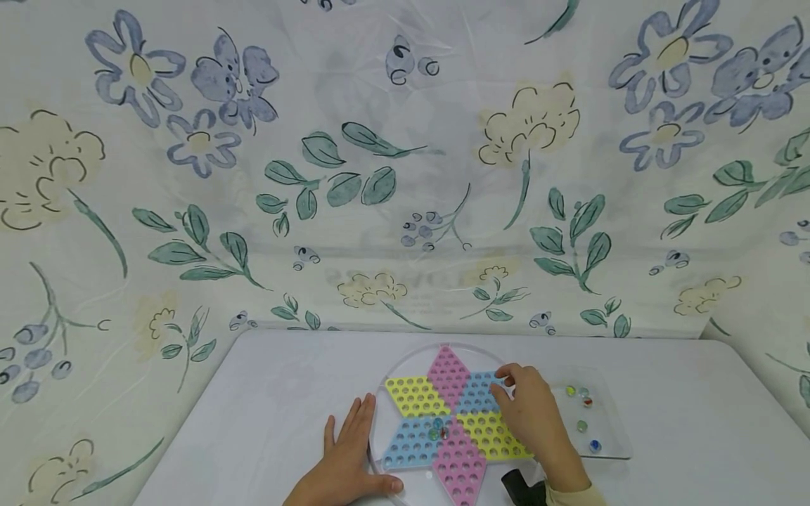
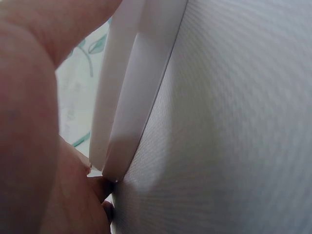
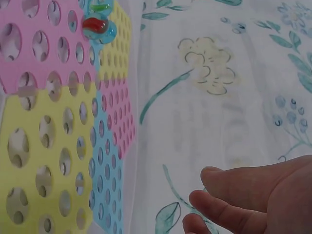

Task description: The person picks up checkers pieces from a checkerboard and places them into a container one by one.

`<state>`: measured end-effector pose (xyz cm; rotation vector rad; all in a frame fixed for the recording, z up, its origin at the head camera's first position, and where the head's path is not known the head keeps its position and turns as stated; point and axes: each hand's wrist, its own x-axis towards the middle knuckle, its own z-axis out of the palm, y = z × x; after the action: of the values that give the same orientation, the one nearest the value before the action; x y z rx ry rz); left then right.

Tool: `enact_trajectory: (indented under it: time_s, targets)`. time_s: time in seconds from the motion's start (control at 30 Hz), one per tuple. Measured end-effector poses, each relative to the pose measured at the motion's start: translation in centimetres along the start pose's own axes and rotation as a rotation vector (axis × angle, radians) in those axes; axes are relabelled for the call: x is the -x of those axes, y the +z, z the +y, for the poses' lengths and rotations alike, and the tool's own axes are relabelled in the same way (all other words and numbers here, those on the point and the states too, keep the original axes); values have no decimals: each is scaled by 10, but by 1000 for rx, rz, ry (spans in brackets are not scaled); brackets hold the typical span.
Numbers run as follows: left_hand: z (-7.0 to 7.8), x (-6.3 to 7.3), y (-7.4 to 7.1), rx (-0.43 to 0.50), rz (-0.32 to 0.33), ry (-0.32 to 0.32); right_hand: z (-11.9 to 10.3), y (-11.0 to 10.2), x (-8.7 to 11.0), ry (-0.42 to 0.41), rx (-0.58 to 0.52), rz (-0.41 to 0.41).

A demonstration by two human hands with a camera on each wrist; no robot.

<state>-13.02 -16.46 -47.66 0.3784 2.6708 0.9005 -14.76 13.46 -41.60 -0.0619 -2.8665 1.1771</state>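
A round Chinese checkers board [image 1: 394, 479] carries a star of pink, yellow and blue holed sections. Near its middle sits a small cluster of glass marbles [image 1: 438, 430]; in the right wrist view a red-swirled marble [image 3: 95, 25] stands out among them. My left hand [image 1: 344, 457] rests at the board's left edge, fingers straight and thumb over the rim. The white rim [image 2: 131, 92] runs beside that thumb in the left wrist view. Over the upper right blue section hovers my right hand [image 1: 528, 407], fingers loosely bent, with nothing visible between thumb and fingertips.
To the right of the board, a clear tray [image 1: 614, 443] holds several loose marbles [image 1: 582, 426]. A black object [image 1: 522, 488] shows by my right wrist. The white table [image 1: 253, 393] ends at a floral cloth [image 1: 380, 239] behind it.
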Motion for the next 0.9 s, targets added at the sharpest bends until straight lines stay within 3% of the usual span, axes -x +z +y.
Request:
enact_trajectory:
  time_s: [0.7, 0.9]
  targets:
    - [2, 1, -2, 16, -9, 3, -12, 26, 10, -145, -75, -74]
    - [2, 1, -2, 20, -5, 13, -16, 31, 12, -122, -28, -116]
